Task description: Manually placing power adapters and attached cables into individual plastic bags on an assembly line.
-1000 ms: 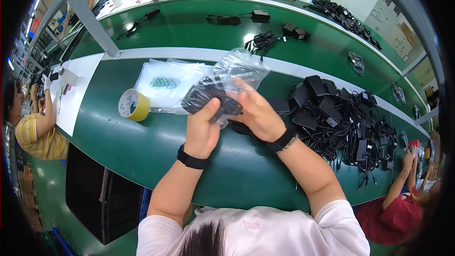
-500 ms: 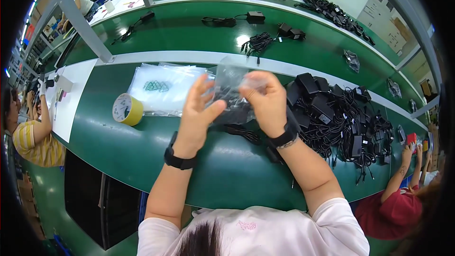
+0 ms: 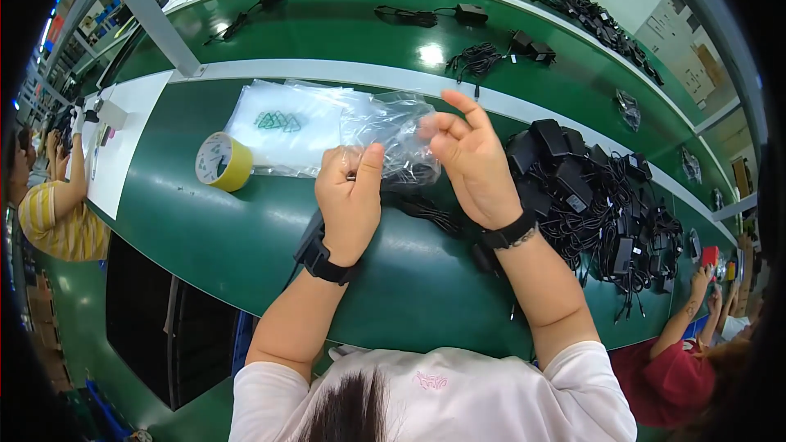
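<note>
A crinkled clear plastic bag [image 3: 391, 127] is stretched between my two hands, overlapping the right end of a stack of flat clear bags [image 3: 307, 127] with green triangle marks. My left hand [image 3: 350, 200] is closed on the bag's near left part, thumb on top; a small dark bit shows at its fingers. My right hand [image 3: 475, 165] pinches the bag's right edge between thumb and fingertips, one finger raised. Just below the bag, a bundled black cable [image 3: 422, 211] lies on the green table. Whether the bag holds anything is hard to see through the glare.
A yellow tape roll [image 3: 223, 162] stands left of the bag stack. Right of my right hand is a heap of black power adapters [image 3: 565, 176] with cables. Beyond a white ledge [image 3: 319, 72], more adapters [image 3: 471, 13] lie on green. Co-workers sit at the left and right.
The bag has gone from bunched up between my hands to spread out sideways. My left hand has turned and closed on it, while my right hand has shifted slightly right.
</note>
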`<state>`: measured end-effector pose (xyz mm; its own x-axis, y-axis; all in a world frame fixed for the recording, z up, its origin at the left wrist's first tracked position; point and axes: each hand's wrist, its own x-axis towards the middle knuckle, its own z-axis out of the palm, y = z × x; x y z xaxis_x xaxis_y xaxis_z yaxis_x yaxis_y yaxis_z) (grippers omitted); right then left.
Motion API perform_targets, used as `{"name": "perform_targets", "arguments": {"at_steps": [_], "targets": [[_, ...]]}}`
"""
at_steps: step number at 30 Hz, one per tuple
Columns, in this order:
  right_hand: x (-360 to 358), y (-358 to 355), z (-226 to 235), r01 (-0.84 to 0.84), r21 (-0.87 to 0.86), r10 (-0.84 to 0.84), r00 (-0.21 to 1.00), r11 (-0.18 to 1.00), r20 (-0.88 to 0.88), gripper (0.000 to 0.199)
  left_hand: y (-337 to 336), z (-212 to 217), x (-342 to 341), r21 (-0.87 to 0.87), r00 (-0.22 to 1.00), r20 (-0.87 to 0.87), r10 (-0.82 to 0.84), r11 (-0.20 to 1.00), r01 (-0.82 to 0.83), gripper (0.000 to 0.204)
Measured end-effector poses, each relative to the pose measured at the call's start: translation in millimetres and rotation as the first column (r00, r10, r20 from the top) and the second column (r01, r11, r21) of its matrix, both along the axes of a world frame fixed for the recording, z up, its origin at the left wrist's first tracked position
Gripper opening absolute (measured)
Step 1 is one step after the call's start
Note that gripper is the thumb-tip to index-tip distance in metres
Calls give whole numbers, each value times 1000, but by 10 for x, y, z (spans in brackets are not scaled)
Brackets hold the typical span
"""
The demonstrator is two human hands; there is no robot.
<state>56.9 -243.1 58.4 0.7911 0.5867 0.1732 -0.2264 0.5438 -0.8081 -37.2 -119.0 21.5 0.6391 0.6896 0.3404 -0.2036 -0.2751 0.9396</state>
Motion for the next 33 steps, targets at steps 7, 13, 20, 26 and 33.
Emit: {"name": "perform_targets", "arguments": {"at_steps": [7, 13, 20, 26, 33], "targets": [[145, -115, 31, -172, -203, 186, 981, 964, 53, 16, -73, 84, 23, 400, 988, 127, -89, 916, 31, 27], [650, -465, 384, 4, 41, -12, 983, 999, 182, 6, -35, 34, -20, 28, 996, 3, -89, 996, 89, 28], [371, -392, 233, -335, -423, 491, 799, 842, 346, 38, -48, 26, 8, -77, 973, 44, -226, 970, 229, 30], [569, -434, 268, -156, -366, 371, 664, 918, 649, 15, -31, 125, -35, -167, 979, 4, -202, 965, 200, 33], [515, -510, 86, -214, -329, 297, 927, 920, 228, 33, 82, 116, -52, -174, 992, 29, -127, 976, 130, 36]]}}
